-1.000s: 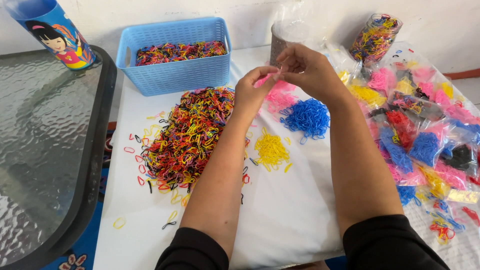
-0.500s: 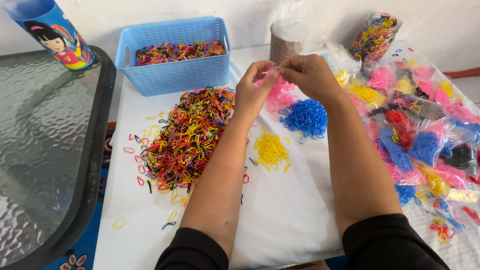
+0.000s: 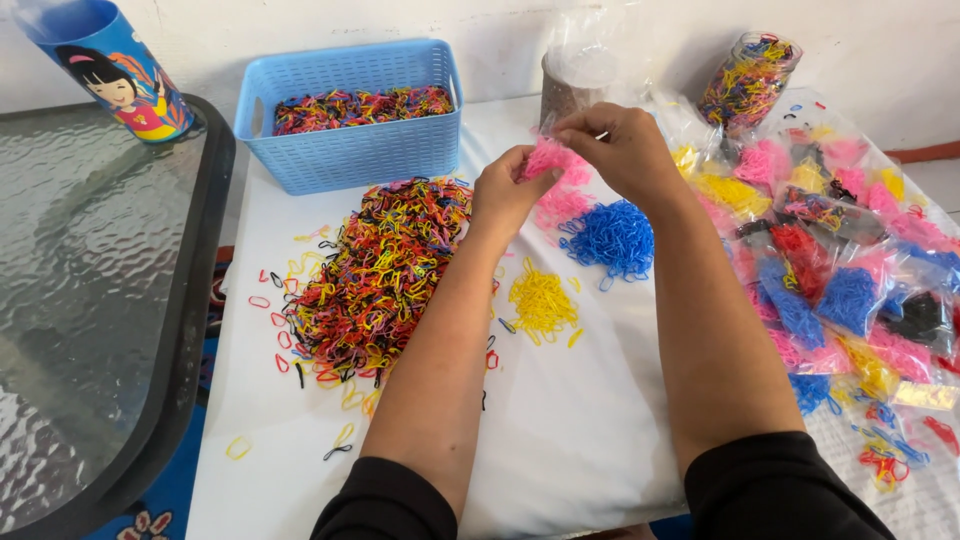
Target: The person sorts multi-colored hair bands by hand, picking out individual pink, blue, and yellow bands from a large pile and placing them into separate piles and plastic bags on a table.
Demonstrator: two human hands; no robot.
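Observation:
Both hands meet above the white table (image 3: pixel 560 440). My left hand (image 3: pixel 505 190) and my right hand (image 3: pixel 620 145) together pinch a small clear bag of pink rubber bands (image 3: pixel 548 157), held over a pink pile (image 3: pixel 563 203). Just below lie a blue pile (image 3: pixel 612 238) and a yellow pile (image 3: pixel 541 302). A large mixed heap of coloured rubber bands (image 3: pixel 385 270) spreads to the left of my left forearm.
A blue plastic basket (image 3: pixel 355 150) with mixed bands stands at the back. Several filled clear bags (image 3: pixel 850 270) cover the right side, and a bag of mixed bands (image 3: pixel 745 80) leans on the wall. A glass-topped table (image 3: pixel 90 300) with a blue printed cylinder (image 3: pixel 105 65) is on the left.
Both hands have dropped slightly and shifted left toward the pink pile, still working the pink bag between the fingers.

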